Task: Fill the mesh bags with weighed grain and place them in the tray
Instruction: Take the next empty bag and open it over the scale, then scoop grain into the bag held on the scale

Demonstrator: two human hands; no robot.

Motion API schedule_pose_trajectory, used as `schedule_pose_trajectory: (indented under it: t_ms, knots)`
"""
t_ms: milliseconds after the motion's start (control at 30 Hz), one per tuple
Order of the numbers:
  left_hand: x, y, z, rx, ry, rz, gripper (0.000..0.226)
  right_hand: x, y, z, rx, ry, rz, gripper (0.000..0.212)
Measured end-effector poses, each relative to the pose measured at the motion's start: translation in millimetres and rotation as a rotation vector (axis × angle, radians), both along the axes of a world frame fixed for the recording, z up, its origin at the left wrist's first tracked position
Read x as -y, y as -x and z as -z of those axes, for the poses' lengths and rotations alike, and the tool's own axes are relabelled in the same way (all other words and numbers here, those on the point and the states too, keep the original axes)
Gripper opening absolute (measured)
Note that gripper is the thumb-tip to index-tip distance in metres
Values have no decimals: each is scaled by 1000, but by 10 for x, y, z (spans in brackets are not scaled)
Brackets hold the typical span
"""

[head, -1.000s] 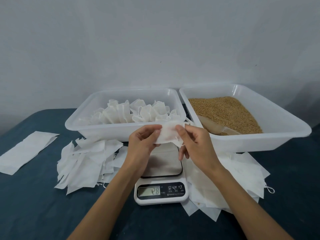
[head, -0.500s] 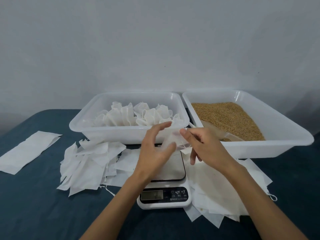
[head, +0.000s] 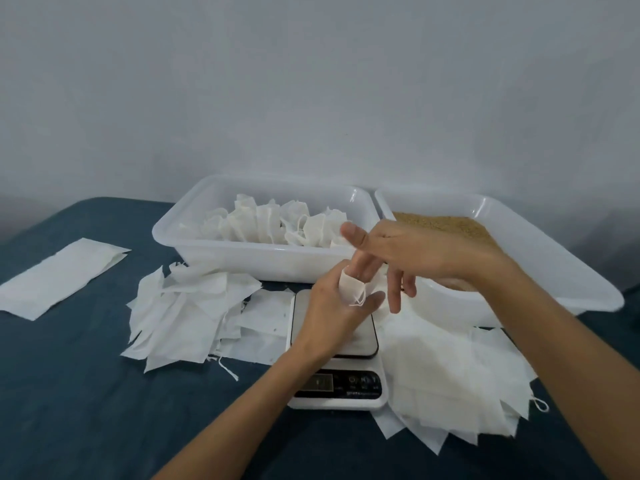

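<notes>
My left hand (head: 330, 308) grips a small white mesh bag (head: 351, 289) just above the steel plate of the kitchen scale (head: 362, 344). My right hand (head: 415, 258) reaches across from the right with spread, straight fingers; two of them are pushed into the bag's mouth and the thumb points up. Behind the hands stands the white tray (head: 263, 263) with several filled bags (head: 263, 225). To its right, the second white tray (head: 540, 271) holds golden grain (head: 450, 223). The scale's display is too blurred to read.
Loose piles of empty white bags lie left of the scale (head: 187, 313) and right of it (head: 450, 372). A flat white sheet (head: 59, 275) lies at the far left on the dark blue cloth (head: 86, 410). A grey wall stands behind.
Both hands pinched the bag's edges before. Now my left hand has wrapped round the bag and my right fingers have gone into its mouth. The hands came lower, over the scale.
</notes>
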State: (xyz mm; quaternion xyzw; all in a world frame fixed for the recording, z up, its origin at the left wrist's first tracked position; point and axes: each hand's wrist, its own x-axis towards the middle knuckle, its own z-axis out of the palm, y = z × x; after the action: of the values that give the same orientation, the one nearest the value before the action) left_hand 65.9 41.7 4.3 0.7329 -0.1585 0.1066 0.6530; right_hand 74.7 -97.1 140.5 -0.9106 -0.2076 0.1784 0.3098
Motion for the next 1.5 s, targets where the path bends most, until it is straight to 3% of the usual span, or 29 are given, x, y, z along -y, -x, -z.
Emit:
schedule_pose_trajectory:
  t_ms: [133,200,267,367,500,633,733,967,1200,1367,1500]
  knots:
    - [-1,-41,12,74,-53,-44,26,489,-219,-42,250,-104,280,71]
    - [31,-66,0,43,-29,-18,28,888,-383,94,337,26,429,51]
    - [77,-95,-33,-40,65,47,27,1283,-535,335,299,307,466,32]
    - [118,-145,-53,-157,192,83,22,1645,-678,683,131,610,443,37]
    - [54,-224,10,-168,201,43,19,1763,-886,928,119,692,463,36]
    - [-44,-237,45,-100,178,36,31,1773,-1006,1010,157,740,437,29]
    - [-80,-212,15,-115,204,35,32,1882,-1051,901,224,694,504,21]
    - [-76,-220,50,-105,216,19,23,1965,-1088,537,276,928,606,25]
    - [-82,-251,113,-95,213,11,21,1379,-1446,706,350,797,606,27]
    - [-112,-290,142,-52,199,18,16,1261,-1580,825,335,575,624,48]
    - [-117,-287,120,-60,211,27,21,1445,-1545,849,337,531,639,25]
